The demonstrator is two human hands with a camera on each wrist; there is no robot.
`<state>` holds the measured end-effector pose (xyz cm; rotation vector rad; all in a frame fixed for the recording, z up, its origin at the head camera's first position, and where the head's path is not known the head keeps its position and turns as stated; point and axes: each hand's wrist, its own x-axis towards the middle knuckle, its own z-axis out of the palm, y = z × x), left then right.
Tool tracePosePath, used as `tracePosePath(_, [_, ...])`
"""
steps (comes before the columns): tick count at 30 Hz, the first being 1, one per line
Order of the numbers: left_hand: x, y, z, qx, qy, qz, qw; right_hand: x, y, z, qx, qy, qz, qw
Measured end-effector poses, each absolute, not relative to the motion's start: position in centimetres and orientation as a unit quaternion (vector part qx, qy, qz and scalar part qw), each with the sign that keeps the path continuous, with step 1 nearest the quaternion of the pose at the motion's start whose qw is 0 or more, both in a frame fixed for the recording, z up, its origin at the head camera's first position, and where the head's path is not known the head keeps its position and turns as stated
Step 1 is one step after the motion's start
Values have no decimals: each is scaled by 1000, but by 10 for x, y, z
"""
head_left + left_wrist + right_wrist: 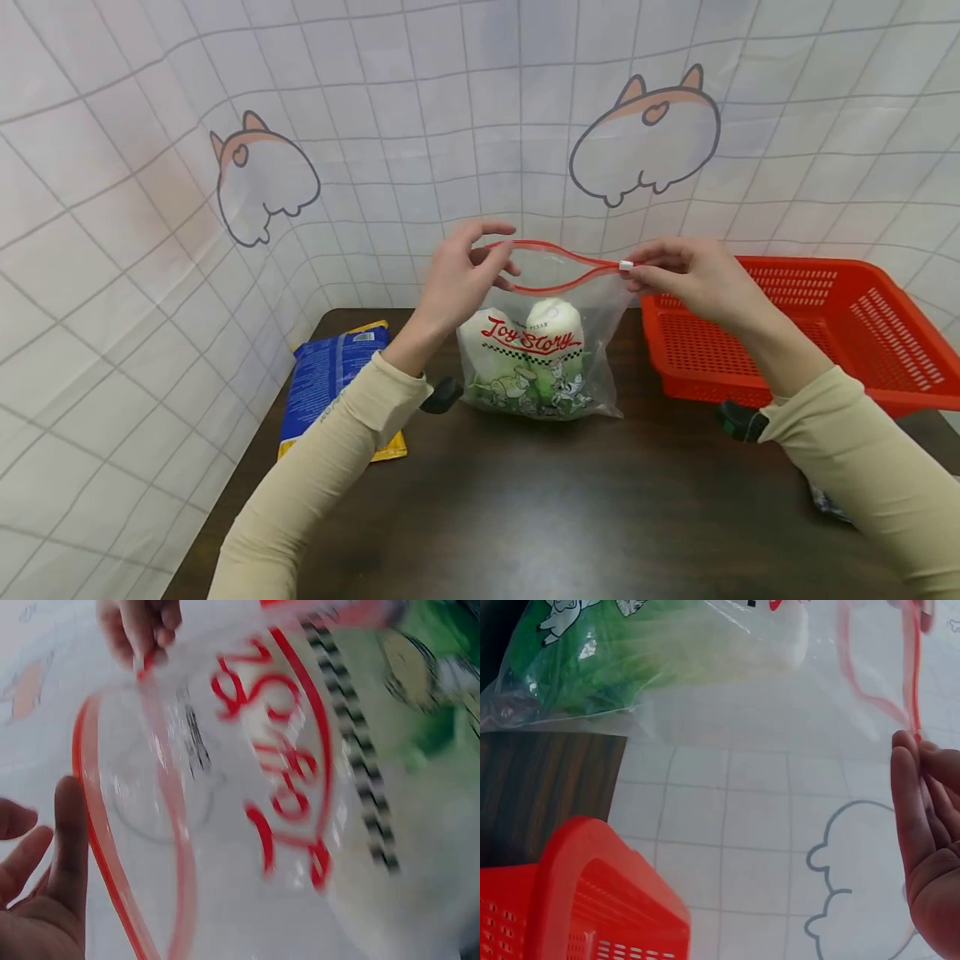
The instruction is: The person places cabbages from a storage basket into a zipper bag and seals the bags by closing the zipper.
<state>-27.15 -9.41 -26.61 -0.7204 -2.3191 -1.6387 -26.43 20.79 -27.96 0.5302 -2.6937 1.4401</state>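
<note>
A clear zip bag (600, 367) with red "Toy Story" lettering and a red zip edge stands on the dark table. Inside it are rounded white and green items (553, 315); their kind is unclear through the film. At the right corner of the mouth, my right hand (693, 271) pinches the zip by its white slider (626, 266) between thumb and fingers. My left hand (457, 275) is at the left end of the mouth, its fingers spread apart. In the left wrist view, one finger (70, 825) lies against the red zip edge (94, 817). The mouth gapes between both hands.
A red plastic basket (840, 400) stands at the right, behind my right forearm. On the left lies a blue and yellow packet (322, 375), partly behind my left sleeve. A partly hidden packet (828, 504) lies under the right sleeve. A gridded curtain (450, 108) hangs behind the table.
</note>
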Motion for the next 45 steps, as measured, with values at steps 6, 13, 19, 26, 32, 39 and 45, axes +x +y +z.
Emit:
tracePosePath(6, [-266, -66, -259, -296, -793, -533, 19, -264, 206, -284, 169, -858, 482, 50])
tracePosePath(13, [-261, -49, -255, -362, -816, -449, 29, -263, 203, -288, 182, -853, 484, 73])
tracePosePath(19, [-247, -43, -253, -387, -806, -446, 55, -261, 203, -289, 188, -847, 492, 76])
tracePosePath(26, [-234, -37, -258, -410, -787, -460, -30, -261, 204, -292, 192, -844, 495, 79])
tracePosePath(32, [-243, -33, -269, -385, -803, -452, -50, -261, 205, -292, 207, -826, 520, 68])
tracePosePath(39, [-266, -29, -278, -348, -780, -520, -33, -257, 207, -291, 213, -815, 535, 63])
tracePosePath(45, [-278, -28, -282, -319, -778, -541, -23, -256, 207, -292, 230, -801, 550, 56])
